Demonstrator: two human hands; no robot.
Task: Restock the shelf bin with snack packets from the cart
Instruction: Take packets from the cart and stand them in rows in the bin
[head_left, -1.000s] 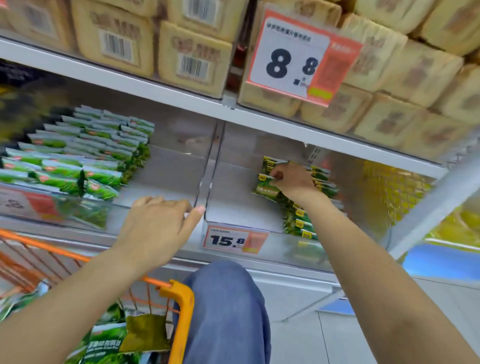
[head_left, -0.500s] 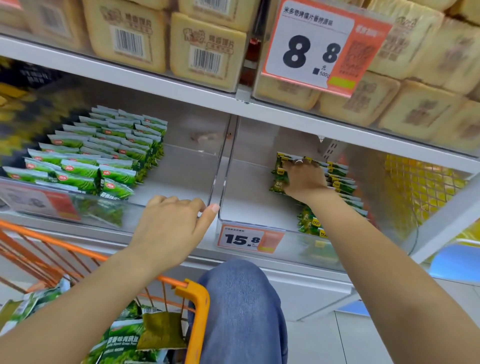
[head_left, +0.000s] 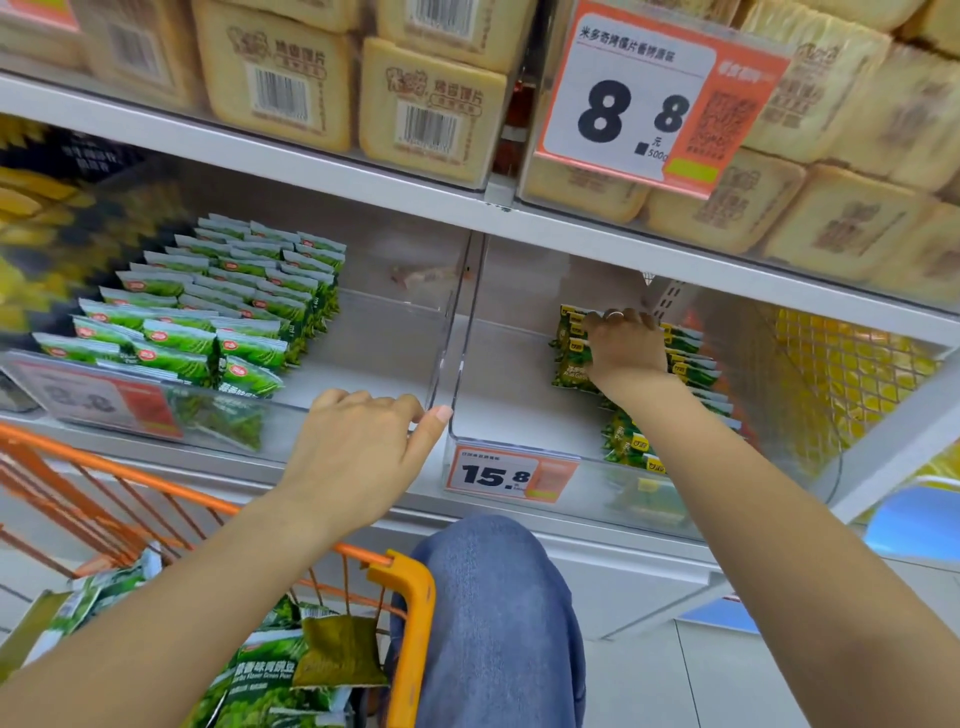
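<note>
1. Cart down front, green packets inside.
2. Left hand hasn't moved, fingers loose on the bin divider, holding nothing.
3. Right hand has pushed deeper, fingers curled over snack packets at the bin's back, so this batch looks nearly placed.

Head-worn camera looks forward and down, close to the shelf bin.

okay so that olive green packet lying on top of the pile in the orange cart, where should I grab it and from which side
Pinch the olive green packet by its upper edge, coming from above. It lies flat on the other packets, face up, so nothing covers that edge. The cart's orange rim stands close on its right, so a sideways approach from there looks cramped. The left hand is nearer; the right hand is on packets in the bin.
</note>
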